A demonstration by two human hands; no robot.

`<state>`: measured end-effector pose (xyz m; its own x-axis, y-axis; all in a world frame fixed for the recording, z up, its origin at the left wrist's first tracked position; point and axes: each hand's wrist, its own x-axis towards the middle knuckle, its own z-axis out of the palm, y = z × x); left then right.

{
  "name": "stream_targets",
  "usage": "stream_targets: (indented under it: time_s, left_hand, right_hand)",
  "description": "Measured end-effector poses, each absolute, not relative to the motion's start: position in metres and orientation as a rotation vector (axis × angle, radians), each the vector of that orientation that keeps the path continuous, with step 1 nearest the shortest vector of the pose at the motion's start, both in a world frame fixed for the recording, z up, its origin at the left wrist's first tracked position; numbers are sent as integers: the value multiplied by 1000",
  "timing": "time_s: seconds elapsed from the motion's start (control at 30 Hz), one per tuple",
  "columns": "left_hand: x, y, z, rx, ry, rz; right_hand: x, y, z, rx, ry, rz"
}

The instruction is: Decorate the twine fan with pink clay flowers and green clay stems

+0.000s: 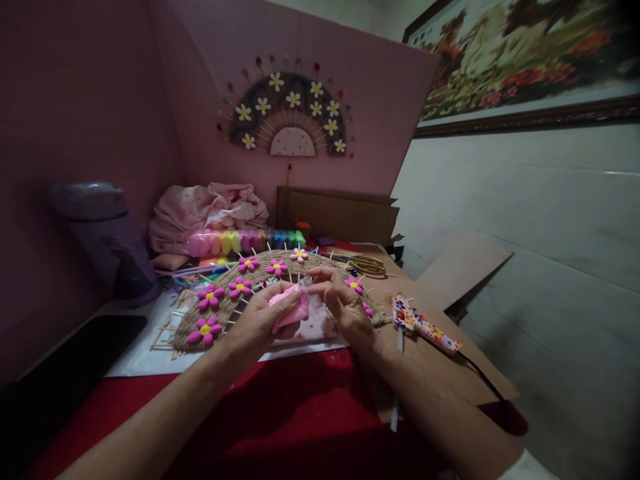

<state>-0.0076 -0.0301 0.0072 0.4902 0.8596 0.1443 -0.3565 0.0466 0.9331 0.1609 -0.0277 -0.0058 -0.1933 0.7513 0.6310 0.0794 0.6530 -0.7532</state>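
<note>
Left hand [260,312] closed round a soft pink clay packet [291,310], held above the near edge of the twine-wrapped fan [226,301]. Right hand [347,310]: fingers bent, tips close together at the packet's clear end; cannot tell whether they grip it. Fan lies on the counter [280,400]; eight pink flowers with yellow centres are visible along its band, one paler near the top. Stretches between flowers are bare; right part is partly hidden by the hand. Judgement: flower decoration well advanced, completeness unclear; packet's clay apparently not yet out.
</note>
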Motion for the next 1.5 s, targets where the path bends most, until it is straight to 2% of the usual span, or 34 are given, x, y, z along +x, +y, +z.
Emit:
stream_targets:
  time_s: [0.47,0.87,1.2,1.5]
  left_hand:
    - [-8,-27,2,1179,502,972]
    - [-11,-28,2,1244,550,1000]
    - [-10,-27,0,1252,608,1014]
    - [-11,-28,4,1232,595,1041]
  right_hand:
    - [164,-26,-10,-644,-1664,809]
    - [162,-33,-7,-717,-1833,428]
    - [164,-31,-6,-697,-1584,613]
    - [164,-34,-5,-749,-1787,549]
